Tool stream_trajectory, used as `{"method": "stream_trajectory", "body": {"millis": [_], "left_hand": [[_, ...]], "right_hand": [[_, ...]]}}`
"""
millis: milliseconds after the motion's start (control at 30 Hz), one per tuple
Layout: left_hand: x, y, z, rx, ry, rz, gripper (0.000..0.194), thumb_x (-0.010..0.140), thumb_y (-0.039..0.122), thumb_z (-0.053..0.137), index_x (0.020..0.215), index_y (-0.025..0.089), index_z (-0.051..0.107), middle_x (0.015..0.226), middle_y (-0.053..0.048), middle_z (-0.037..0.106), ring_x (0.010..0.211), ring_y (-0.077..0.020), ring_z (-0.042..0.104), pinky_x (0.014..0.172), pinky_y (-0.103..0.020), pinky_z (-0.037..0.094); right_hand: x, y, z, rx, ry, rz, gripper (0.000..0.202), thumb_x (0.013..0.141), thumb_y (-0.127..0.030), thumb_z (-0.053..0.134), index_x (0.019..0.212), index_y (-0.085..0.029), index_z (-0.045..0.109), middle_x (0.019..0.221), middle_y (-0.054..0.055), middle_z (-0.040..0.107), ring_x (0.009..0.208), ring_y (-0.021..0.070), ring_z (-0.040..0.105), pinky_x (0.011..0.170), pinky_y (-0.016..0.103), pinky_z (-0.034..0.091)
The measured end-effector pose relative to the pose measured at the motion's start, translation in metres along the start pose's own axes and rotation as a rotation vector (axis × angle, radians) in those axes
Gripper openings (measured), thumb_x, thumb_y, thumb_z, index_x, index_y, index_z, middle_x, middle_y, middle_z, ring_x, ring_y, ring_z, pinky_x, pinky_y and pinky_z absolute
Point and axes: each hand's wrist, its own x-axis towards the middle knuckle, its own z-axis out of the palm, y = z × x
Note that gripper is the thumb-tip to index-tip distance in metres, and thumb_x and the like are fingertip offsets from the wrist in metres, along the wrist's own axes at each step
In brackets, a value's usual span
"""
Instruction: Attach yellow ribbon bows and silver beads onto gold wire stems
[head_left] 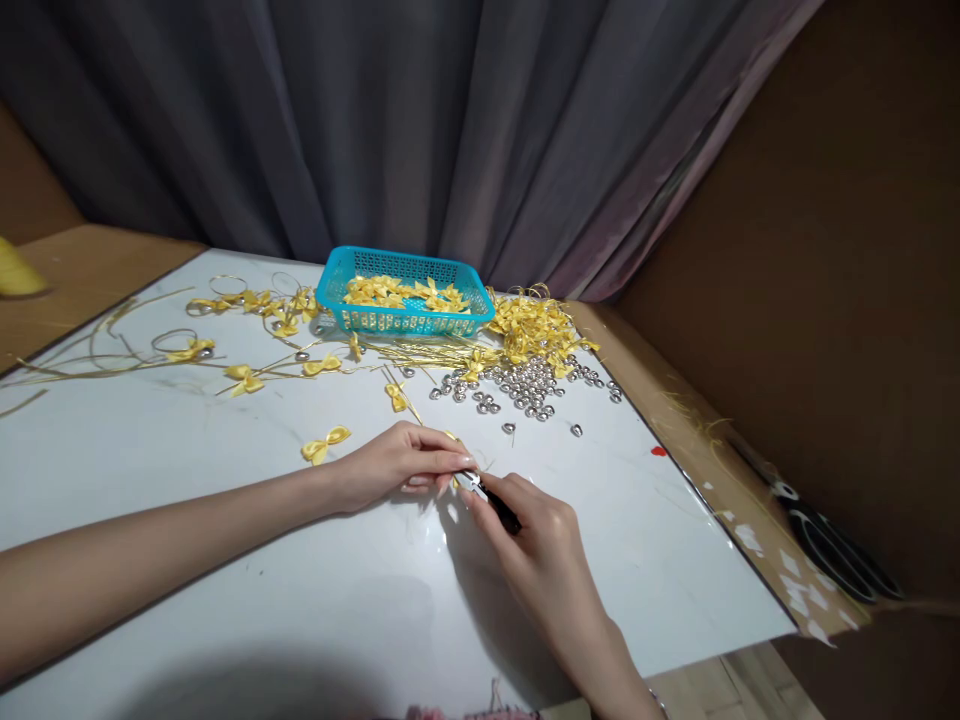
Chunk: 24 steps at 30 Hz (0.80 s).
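Note:
My right hand (536, 535) is closed round small pliers (474, 484) with silver jaws and a black handle. Their tip meets the fingertips of my left hand (405, 463), which pinches a small yellow ribbon piece (454, 481), mostly hidden by the fingers. Just left of that hand, a yellow ribbon bow (325, 445) lies on the white table sheet (315, 590). Another bow (396, 397) with a thin gold stem rests beyond my left hand. Silver beads (529, 385) are heaped past my hands, with a stray bead (508, 428) nearer.
A blue plastic basket (409, 322) holding yellow ribbon pieces stands at the back. Beside it is a pile of yellow bows (532, 330). Gold stems with bows (244, 379) spread leftward. Black-handled scissors (825, 550) lie at the right edge near white scraps (748, 538). A grey curtain (360, 120) hangs behind.

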Motion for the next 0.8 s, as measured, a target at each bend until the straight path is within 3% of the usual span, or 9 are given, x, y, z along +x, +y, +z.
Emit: {"method": "stream_trajectory", "body": {"millis": [367,467,567,700,733,800], "left_hand": [[-0.001,0.000,0.002,-0.014,0.035,0.001,0.019,0.077,0.029,0.065,0.080,0.011,0.068,0.051,0.003,0.049,0.042,-0.0037,0.026,0.042,-0.021,0.015],[-0.001,0.003,0.000,-0.039,0.110,0.043,0.021,0.078,0.031,0.063,0.084,0.011,0.066,0.051,0.003,0.049,0.041,-0.0035,0.025,0.041,-0.020,0.015],[0.000,0.012,-0.007,-0.011,0.273,0.102,0.023,0.079,0.030,0.061,0.092,0.010,0.060,0.056,0.002,0.052,0.040,-0.0038,0.027,0.039,-0.019,0.016],[-0.002,0.027,-0.018,0.264,0.556,0.304,0.034,0.081,0.027,0.058,0.112,0.016,0.048,0.079,-0.003,0.062,0.050,-0.0083,0.044,0.044,-0.020,0.035],[-0.004,0.029,-0.019,0.402,0.579,0.390,0.035,0.081,0.026,0.057,0.114,0.018,0.047,0.086,-0.004,0.062,0.058,-0.0108,0.050,0.052,-0.023,0.041],[-0.008,0.029,-0.021,0.738,0.509,0.574,0.025,0.083,0.022,0.054,0.108,0.019,0.053,0.098,-0.006,0.061,0.081,-0.0167,0.056,0.073,-0.032,0.047]], "right_hand": [[-0.002,0.000,-0.004,-0.048,-0.027,0.011,0.026,0.088,-0.025,0.046,0.086,-0.012,0.068,0.060,0.002,0.056,0.050,0.0114,0.049,0.048,0.023,0.037],[-0.008,0.006,-0.018,-0.106,-0.018,0.044,0.026,0.087,-0.031,0.048,0.085,-0.013,0.068,0.057,0.001,0.055,0.048,0.0115,0.049,0.046,0.023,0.037],[-0.015,0.023,-0.038,-0.222,-0.078,0.114,0.031,0.088,-0.037,0.046,0.080,-0.016,0.067,0.062,0.003,0.059,0.052,0.0136,0.054,0.048,0.024,0.039],[-0.021,0.057,-0.055,-0.429,-0.169,0.230,0.034,0.091,-0.040,0.041,0.093,-0.018,0.066,0.075,0.006,0.062,0.057,0.0178,0.058,0.054,0.030,0.044],[-0.021,0.064,-0.056,-0.457,-0.178,0.237,0.033,0.091,-0.039,0.040,0.097,-0.019,0.065,0.078,0.007,0.062,0.058,0.0181,0.059,0.056,0.031,0.045],[-0.020,0.074,-0.055,-0.493,-0.185,0.202,0.032,0.092,-0.037,0.040,0.103,-0.019,0.063,0.083,0.008,0.061,0.064,0.0197,0.059,0.060,0.033,0.047]]}}
